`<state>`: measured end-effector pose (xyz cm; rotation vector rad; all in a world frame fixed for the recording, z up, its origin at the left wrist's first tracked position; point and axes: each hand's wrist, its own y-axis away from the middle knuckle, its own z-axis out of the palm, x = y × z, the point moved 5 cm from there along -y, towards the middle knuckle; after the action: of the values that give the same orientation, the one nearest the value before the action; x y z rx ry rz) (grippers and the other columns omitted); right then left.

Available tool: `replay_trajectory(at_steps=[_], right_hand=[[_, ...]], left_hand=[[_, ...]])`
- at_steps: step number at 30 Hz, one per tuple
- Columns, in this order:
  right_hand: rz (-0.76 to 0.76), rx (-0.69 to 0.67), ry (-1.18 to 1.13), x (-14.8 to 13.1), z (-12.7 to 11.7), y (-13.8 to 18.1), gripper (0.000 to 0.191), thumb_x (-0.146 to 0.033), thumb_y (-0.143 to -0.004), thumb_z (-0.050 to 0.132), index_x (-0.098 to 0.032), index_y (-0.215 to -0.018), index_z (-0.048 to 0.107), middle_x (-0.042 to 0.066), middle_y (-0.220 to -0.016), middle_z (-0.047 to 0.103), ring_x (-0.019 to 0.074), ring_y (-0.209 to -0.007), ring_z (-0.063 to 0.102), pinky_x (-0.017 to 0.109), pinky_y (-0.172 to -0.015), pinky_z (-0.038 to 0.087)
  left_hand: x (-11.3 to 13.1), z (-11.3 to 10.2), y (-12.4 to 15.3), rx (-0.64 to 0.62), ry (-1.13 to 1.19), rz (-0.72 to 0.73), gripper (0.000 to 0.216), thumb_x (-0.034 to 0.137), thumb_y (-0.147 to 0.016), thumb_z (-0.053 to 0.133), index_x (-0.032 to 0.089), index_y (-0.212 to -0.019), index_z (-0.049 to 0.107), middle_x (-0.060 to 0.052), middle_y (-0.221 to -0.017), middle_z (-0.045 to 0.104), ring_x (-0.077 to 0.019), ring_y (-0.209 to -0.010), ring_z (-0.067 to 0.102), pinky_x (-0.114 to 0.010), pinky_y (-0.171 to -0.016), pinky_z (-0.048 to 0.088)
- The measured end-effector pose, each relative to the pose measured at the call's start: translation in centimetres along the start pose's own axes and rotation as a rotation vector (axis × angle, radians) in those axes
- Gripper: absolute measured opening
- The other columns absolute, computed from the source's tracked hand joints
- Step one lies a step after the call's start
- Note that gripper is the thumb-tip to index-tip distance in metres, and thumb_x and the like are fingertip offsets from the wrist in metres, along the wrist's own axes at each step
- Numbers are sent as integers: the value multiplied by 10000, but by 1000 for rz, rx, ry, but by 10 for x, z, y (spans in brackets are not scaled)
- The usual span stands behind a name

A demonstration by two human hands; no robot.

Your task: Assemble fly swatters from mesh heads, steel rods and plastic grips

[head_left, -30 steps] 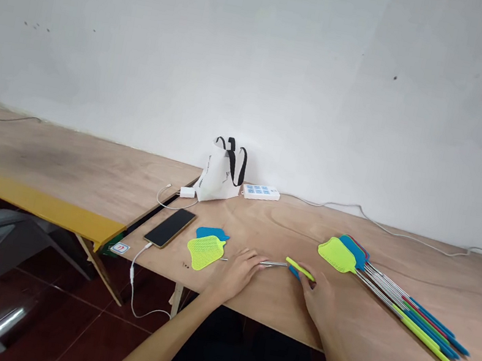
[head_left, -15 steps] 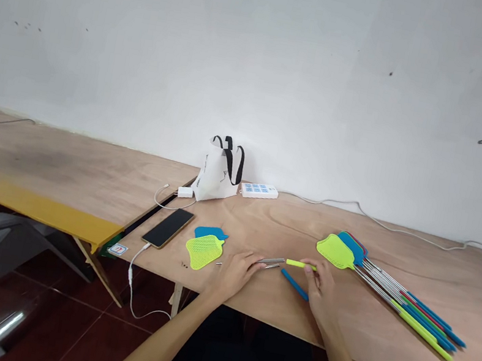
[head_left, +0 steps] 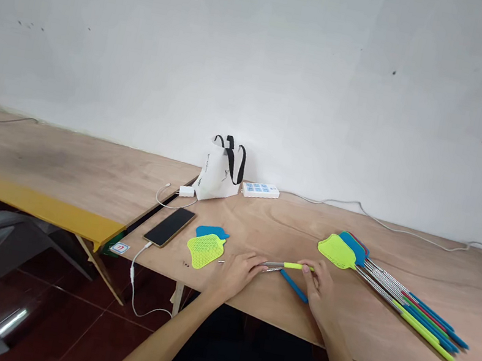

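Observation:
My left hand point(head_left: 237, 274) is closed around a thin metal rod point(head_left: 274, 265). My right hand point(head_left: 319, 289) pinches a yellow-green tube handle point(head_left: 293, 265), whose left end meets the rod's tip. Just below lies a blue handle point(head_left: 294, 286) beside another metal rod, which is partly hidden under my left hand. To the left of that hand rest a yellow-green fly swatter head point(head_left: 205, 252) and, partly behind it, a blue swatter head point(head_left: 210, 231).
Several fly swatters point(head_left: 390, 285) with metal shafts are stacked at the right. A phone point(head_left: 170, 227) on a cable lies left. Behind stand a white bag point(head_left: 218, 173) and a power strip point(head_left: 260, 191). The front table edge runs close to my forearms.
The rod in my left hand and the yellow-green handle in my right have come together; the gap between their ends has closed. The other things on the table lie as before.

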<state>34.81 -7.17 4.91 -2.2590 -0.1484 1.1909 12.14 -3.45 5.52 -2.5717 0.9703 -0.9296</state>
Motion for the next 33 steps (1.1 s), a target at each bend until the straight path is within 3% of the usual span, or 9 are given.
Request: replay_trajectory(at_steps=[11, 15, 18, 22, 26, 33], right_hand=[[-72, -295, 5, -11, 22, 4, 315, -502, -1014, 472, -291, -1016, 706, 47, -971, 700, 226, -890, 654, 367, -789, 531], [-78, -261, 15, -7, 21, 3, 301, -493, -1007, 480, -298, -1107, 686, 52, -1072, 710, 238, -994, 657, 390, -885, 532], [-46, -193, 49, -2, 19, 1, 337, -507, -999, 477, -292, -1180, 663, 62, -1108, 701, 240, -960, 657, 407, -886, 538], [-4, -160, 74, 4, 17, 1, 363, -519, -1001, 455, -279, -1177, 664, 72, -1078, 700, 240, -891, 657, 413, -842, 549], [-20, -181, 80, 6, 19, 1, 369, -520, -1000, 446, -290, -1175, 675, 70, -1109, 714, 251, -964, 671, 427, -882, 550], [45, -126, 114, 11, 18, 2, 375, -518, -983, 470, -280, -1241, 604, 69, -1183, 695, 259, -1068, 656, 446, -936, 533]], left_hand=[[0, 5, 3, -59, -35, 90, 359, 444, -1055, 456, 290, -1273, 695, -29, -1095, 750, -224, -1002, 701, -345, -879, 550], [2, -1, 1, -36, 48, 87, 326, 388, -1057, 476, 311, -1308, 668, -22, -1184, 733, -218, -1085, 678, -349, -942, 534], [4, -4, -1, 5, 107, 82, 322, 335, -1056, 490, 331, -1339, 644, -11, -1236, 715, -209, -1140, 657, -353, -998, 514], [2, -3, -2, 21, 139, 81, 310, 303, -1050, 499, 323, -1313, 662, -16, -1197, 721, -209, -1121, 655, -351, -989, 514], [0, 1, -3, 16, 153, 92, 298, 287, -1047, 499, 298, -1282, 683, -32, -1131, 729, -215, -1082, 649, -353, -956, 514], [-16, 5, -6, 43, -24, -49, 341, 173, -1026, 468, 268, -1266, 692, -51, -1168, 719, -244, -1094, 622, -394, -966, 474]])
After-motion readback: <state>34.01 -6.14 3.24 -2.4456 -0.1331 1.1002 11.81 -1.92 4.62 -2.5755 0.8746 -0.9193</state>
